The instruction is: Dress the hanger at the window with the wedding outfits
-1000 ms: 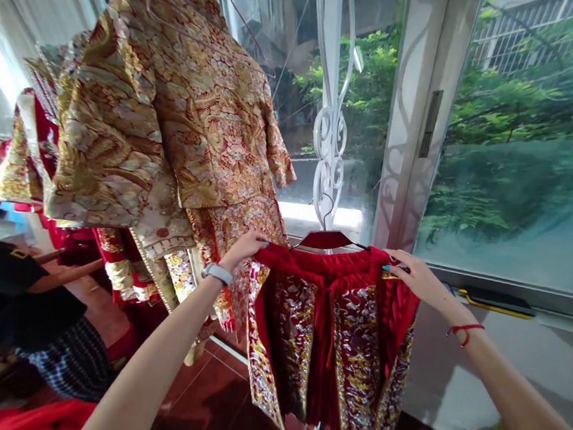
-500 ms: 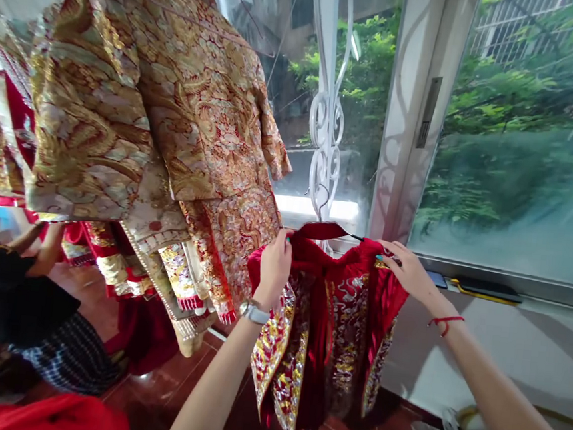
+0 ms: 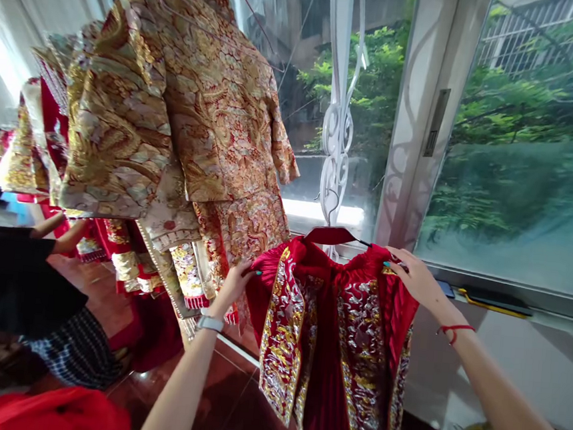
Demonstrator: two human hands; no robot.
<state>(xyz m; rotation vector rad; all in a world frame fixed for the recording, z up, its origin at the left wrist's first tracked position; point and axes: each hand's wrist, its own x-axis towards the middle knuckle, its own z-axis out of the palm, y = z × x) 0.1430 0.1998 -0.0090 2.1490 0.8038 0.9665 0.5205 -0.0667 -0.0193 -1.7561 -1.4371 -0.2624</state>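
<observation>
A red pleated skirt (image 3: 327,379) with gold and silver embroidered panels hangs from a hanger (image 3: 332,235) with a dark red bar and a metal hook. My left hand (image 3: 232,290), with a pale watch on the wrist, is closed on the skirt's left upper edge. At the opposite upper corner, my right hand (image 3: 414,280) pinches the cloth beside the hanger's end. The skirt is spread between both hands, its waist gathered in the middle. My fingertips are partly hidden behind the fabric.
Gold brocade jackets (image 3: 225,109) hang on a rack at left. A white scrolled metal stand (image 3: 338,132) rises before the window. Another person in black (image 3: 15,278) works at far left. Red cloth (image 3: 53,412) lies bottom left; dark and yellow items (image 3: 497,302) rest on the sill.
My left hand has moved left and down from near the hanger to the skirt's outer edge. The skirt is spread wider, showing more of its embroidered panels. The view has shifted slightly left.
</observation>
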